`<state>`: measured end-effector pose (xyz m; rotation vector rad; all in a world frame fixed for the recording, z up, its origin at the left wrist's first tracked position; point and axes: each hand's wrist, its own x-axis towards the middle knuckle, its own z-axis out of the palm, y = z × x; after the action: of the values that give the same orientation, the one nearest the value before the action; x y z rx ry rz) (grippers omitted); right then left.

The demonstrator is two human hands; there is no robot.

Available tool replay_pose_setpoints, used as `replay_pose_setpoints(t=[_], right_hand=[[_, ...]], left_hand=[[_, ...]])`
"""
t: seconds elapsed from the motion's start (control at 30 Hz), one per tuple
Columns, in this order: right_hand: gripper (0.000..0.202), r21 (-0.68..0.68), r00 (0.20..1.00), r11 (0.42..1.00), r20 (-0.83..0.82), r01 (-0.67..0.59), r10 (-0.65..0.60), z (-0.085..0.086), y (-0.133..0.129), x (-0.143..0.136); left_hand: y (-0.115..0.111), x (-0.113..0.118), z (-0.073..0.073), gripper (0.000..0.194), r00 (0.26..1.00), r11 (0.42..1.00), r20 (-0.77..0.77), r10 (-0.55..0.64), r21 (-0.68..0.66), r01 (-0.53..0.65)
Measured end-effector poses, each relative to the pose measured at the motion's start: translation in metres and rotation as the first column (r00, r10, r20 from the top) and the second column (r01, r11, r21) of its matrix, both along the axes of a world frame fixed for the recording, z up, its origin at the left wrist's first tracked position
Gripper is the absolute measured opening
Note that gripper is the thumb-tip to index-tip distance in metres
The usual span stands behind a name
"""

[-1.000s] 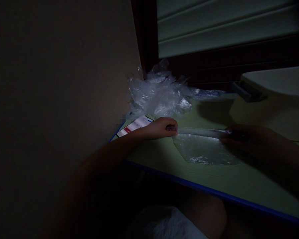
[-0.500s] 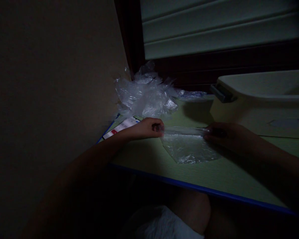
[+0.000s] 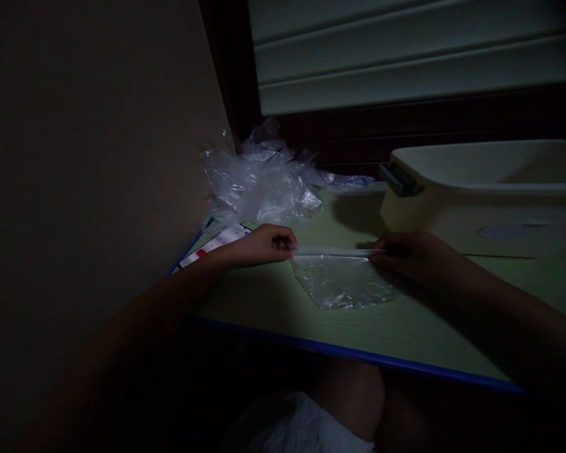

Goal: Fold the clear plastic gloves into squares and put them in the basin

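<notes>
A clear plastic bag (image 3: 344,283) is stretched between my two hands just over the pale green table. My left hand (image 3: 272,243) is closed on one end of its straight upper edge. At the other end of that edge, the fingers of my right hand (image 3: 399,255) pinch the bag; they are dark and partly in shadow. The edge looks like a narrow, whitish folded strip, while the rest of the bag hangs wrinkled and shiny toward me. Under my left wrist lies a phone (image 3: 224,241) with a lit screen, partly covered by the forearm.
A heap of crumpled clear plastic bags (image 3: 264,179) sits at the table's back left corner. To the right stands a large cream bin (image 3: 434,214) with a grey latch. A blue edge (image 3: 339,348) runs along the table's front. The wall (image 3: 99,126) rises at left.
The view has shifted slightly right, so things appear further left. The bag's upper edge now looks narrower and whiter, like a flatter fold. Both hands keep their hold.
</notes>
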<state>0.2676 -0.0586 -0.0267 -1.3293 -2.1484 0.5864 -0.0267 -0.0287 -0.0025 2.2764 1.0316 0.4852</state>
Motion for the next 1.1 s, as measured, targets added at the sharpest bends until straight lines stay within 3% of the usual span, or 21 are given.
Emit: replay_pose_setpoints(t=[0.33,0.5,0.83,1.1], right_hand=[[0.020,0.000,1.000,1.000,-0.015,-0.006,0.006,0.001,-0.001,-0.001],[0.011,0.109,0.996,0.992,0.062,-0.064,0.057,0.003,-0.002,0.000],[0.015,0.266,0.971,0.943,0.184,-0.199,0.153,0.012,-0.008,-0.002],[0.012,0.221,0.967,0.957,0.209,-0.189,0.143,0.015,-0.011,-0.003]], left_hand=[[0.001,0.000,-0.001,0.012,0.998,0.992,0.003,-0.065,0.111,0.064],[0.003,-0.002,-0.002,0.011,0.991,0.977,-0.010,-0.130,0.172,0.130],[0.000,-0.002,0.003,0.015,0.977,0.932,-0.089,-0.194,0.293,0.212],[-0.002,0.000,0.002,0.019,0.971,0.912,-0.136,-0.197,0.339,0.232]])
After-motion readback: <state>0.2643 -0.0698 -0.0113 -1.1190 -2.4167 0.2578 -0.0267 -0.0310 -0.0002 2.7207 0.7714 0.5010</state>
